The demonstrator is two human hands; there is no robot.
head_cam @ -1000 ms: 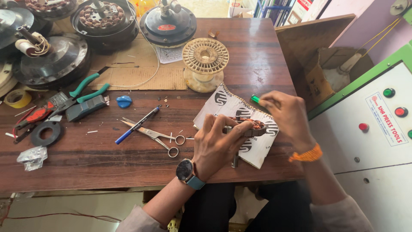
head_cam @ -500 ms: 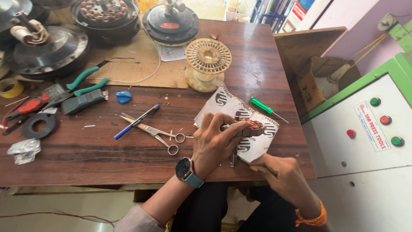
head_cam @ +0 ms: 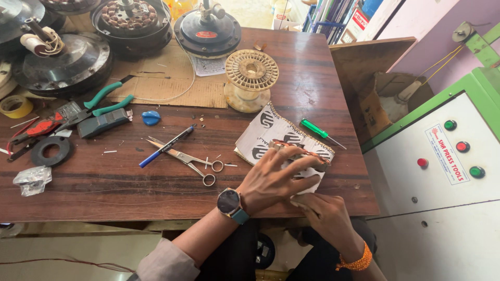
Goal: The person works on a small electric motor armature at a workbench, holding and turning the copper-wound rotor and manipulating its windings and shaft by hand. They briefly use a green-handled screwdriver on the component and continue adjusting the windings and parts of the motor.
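Note:
My left hand [head_cam: 276, 174], with a smartwatch on the wrist, lies fingers spread over a small wound copper coil [head_cam: 307, 154] and presses it onto a printed white card [head_cam: 271, 127] near the table's front right corner. My right hand [head_cam: 325, 213], with an orange band on the wrist, comes up from below the table edge. Its fingers are closed on the card's near edge. A green screwdriver [head_cam: 315, 130] lies loose just beyond the card.
Scissors [head_cam: 190, 161] and a blue pen [head_cam: 166, 147] lie left of the card. An empty cream spool [head_cam: 251, 78] stands behind it. Green pliers [head_cam: 104, 101], tape [head_cam: 15, 106], a black ring [head_cam: 50, 151] and fan motors [head_cam: 207, 31] fill the left and back. A green-white control box [head_cam: 442, 171] stands right.
My right hand left the green screwdriver on the table beyond the card, dropped below the table edge, then rose to the card's near edge. My left hand stayed on the coil.

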